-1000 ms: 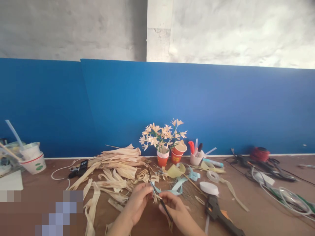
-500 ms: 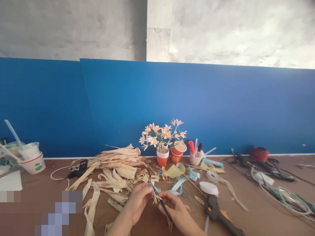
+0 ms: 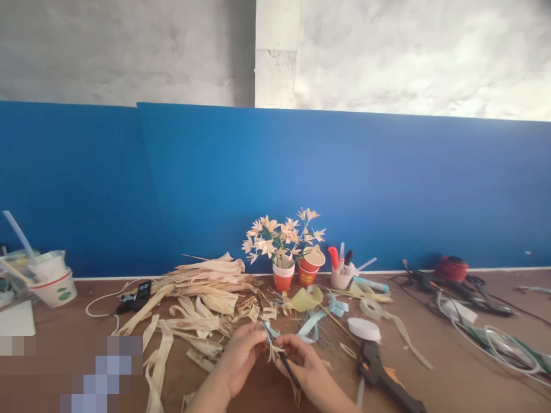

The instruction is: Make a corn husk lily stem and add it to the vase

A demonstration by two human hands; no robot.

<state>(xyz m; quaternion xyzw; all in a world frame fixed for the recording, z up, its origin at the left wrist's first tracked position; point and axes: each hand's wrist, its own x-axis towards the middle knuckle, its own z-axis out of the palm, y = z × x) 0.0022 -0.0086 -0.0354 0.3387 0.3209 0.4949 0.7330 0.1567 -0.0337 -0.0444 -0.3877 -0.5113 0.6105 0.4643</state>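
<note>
My left hand pinches a small pale flower of husk-like strips, its petals hanging downward, with a bit of light blue ribbon at its top. My right hand is closed around a slim black tweezer-like tool, whose thin tip reaches up to the flower beside the left fingertips. Just behind the hands a light blue ribbon lies in loops on the table. The exact contact between tip and flower is too small to make out.
Dried corn husks are heaped at left. Finished flowers stand in a red paper cup at the back, near a pen cup. A black glue gun, a white tape roll and tangled cables lie at right.
Both hands stay in nearly the same place. The black tool has tilted slightly, and the flower's petals have shifted a little. The camera view has moved marginally.
</note>
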